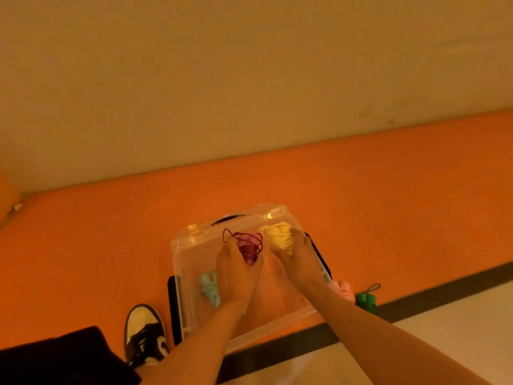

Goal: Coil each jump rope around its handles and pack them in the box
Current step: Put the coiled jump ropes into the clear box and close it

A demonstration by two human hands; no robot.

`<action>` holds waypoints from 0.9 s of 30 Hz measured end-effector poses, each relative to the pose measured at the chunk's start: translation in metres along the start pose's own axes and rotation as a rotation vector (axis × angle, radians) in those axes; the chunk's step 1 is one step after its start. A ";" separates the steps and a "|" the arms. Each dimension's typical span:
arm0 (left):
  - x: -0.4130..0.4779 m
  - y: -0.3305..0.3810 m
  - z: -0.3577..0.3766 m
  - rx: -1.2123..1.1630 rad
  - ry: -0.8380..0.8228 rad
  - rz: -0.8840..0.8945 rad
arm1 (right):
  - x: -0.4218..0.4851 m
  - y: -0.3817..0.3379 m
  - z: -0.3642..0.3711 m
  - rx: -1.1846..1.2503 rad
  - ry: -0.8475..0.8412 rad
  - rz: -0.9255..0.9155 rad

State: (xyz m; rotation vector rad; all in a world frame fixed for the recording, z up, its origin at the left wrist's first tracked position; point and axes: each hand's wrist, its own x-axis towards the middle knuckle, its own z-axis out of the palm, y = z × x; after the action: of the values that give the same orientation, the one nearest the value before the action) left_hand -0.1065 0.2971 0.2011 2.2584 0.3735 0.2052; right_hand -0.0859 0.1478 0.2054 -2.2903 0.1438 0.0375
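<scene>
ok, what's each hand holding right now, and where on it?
Left hand grips the red jump rope round the lower half of its coil. Right hand grips the yellow jump rope at its near end.

The box (177, 243) was set on the floor (83, 245). Inside, a near-left rope (209, 287) was laid alone. A far-middle rope (249, 250) was held by the left hand (236, 270), and a far-right rope (277, 237) by the right hand (297, 262). Right of the box, an inner loose rope (345, 291) and an outer loose rope (366, 300) were laid side by side. A shoe (144, 334) was noted left of the box.
</scene>
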 end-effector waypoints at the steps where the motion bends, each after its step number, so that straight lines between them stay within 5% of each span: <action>1: 0.000 -0.008 0.012 0.000 -0.023 -0.018 | 0.003 0.009 0.009 0.021 -0.015 0.019; 11: 0.001 -0.058 0.098 0.111 -0.193 -0.129 | 0.031 0.074 0.077 0.047 -0.057 0.257; 27: 0.013 -0.102 0.143 0.164 -0.249 -0.234 | 0.056 0.103 0.119 -0.174 -0.170 0.309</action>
State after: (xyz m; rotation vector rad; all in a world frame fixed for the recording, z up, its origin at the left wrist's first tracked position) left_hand -0.0767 0.2631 0.0314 2.3408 0.5320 -0.2340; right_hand -0.0398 0.1644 0.0458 -2.4040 0.4184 0.4180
